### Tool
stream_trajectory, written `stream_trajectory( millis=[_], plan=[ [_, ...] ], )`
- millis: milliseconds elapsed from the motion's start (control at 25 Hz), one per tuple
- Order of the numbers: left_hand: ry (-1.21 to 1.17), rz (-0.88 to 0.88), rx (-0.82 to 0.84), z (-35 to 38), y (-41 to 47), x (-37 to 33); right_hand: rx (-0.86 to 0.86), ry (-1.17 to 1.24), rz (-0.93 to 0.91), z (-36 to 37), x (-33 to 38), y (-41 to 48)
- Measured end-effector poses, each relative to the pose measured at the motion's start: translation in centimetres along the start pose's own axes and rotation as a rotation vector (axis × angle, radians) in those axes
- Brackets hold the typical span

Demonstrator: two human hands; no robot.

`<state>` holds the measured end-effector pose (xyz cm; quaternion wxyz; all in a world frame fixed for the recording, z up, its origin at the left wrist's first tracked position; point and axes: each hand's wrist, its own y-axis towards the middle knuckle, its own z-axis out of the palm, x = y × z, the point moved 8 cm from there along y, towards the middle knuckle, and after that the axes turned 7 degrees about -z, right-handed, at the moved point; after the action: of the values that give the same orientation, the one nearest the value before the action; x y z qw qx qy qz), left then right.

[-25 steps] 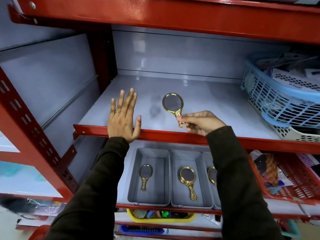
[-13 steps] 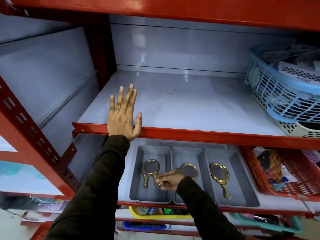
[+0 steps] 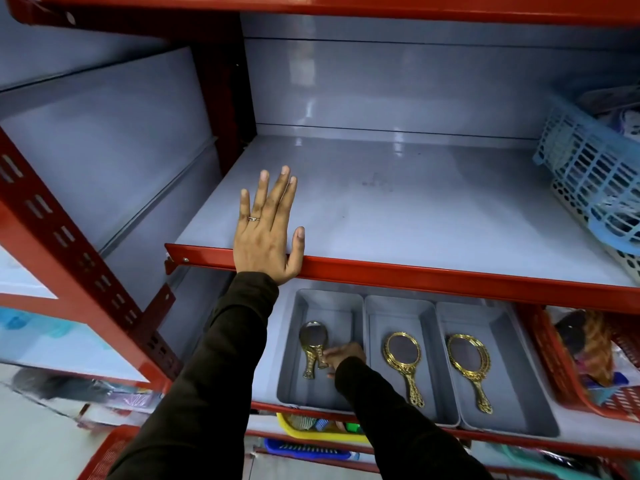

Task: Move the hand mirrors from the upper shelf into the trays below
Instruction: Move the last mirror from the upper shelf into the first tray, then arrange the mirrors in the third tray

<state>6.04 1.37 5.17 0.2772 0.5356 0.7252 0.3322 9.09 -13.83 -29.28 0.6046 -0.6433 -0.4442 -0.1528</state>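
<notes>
Three grey trays sit side by side on the lower shelf. In the left tray [image 3: 311, 393] lie two gold hand mirrors [image 3: 312, 335], stacked with their handles fanned apart. My right hand [image 3: 344, 356] is inside that tray, with its fingertips pinched on the end of the upper mirror's handle. The middle tray [image 3: 381, 393] holds a gold mirror [image 3: 401, 351], and so does the right tray [image 3: 512, 375], whose mirror [image 3: 465, 355] looks doubled. My left hand [image 3: 266, 233] rests flat, fingers spread, on the front edge of the upper shelf [image 3: 415, 220], which carries no mirrors.
A blue lattice basket [image 3: 595, 188] stands at the right end of the upper shelf. A red basket [image 3: 561, 375] of goods sits right of the trays. A yellow bin [image 3: 311, 433] is on the shelf below. A red slotted upright [image 3: 69, 244] runs down the left.
My right hand carried a gold mirror from the upper shelf's edge down into the left tray, where it now lies beside the first mirror. My left hand stayed put.
</notes>
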Motion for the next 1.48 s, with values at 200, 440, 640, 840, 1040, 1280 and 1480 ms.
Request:
stream_trajectory(
  millis=[200, 440, 640, 840, 1040, 1280, 1480],
  plan=[
    [0.002, 0.001, 0.023, 0.2, 0.0, 0.0, -0.006, -0.116, -0.061, -0.6, 0.2, 0.1],
    [-0.006, -0.024, 0.120, 0.3, 0.0, -0.1, -0.025, 0.102, -0.213, -3.9, 2.5, -3.0],
    [-0.153, 0.019, 0.150, -1.9, -2.1, -1.9, -0.048, 0.243, -0.264, -9.0, 3.1, -6.2],
    [-0.475, 0.160, 0.438, -1.3, -13.5, -10.3, -0.161, 0.457, -0.236, -15.3, 1.1, -7.7],
    [-0.618, -0.060, 0.778, 3.7, -19.4, -16.7, -0.197, 0.449, -0.194, -21.6, -1.6, -7.0],
    [-0.747, -0.317, 0.949, 8.4, -21.3, -25.2, -0.198, 0.408, -0.128, -30.6, -4.2, -4.7],
    [-0.894, -0.744, 1.068, 12.9, -22.6, -31.2, -0.219, 0.403, -0.057, -36.3, -6.2, -1.1]
  ],
)
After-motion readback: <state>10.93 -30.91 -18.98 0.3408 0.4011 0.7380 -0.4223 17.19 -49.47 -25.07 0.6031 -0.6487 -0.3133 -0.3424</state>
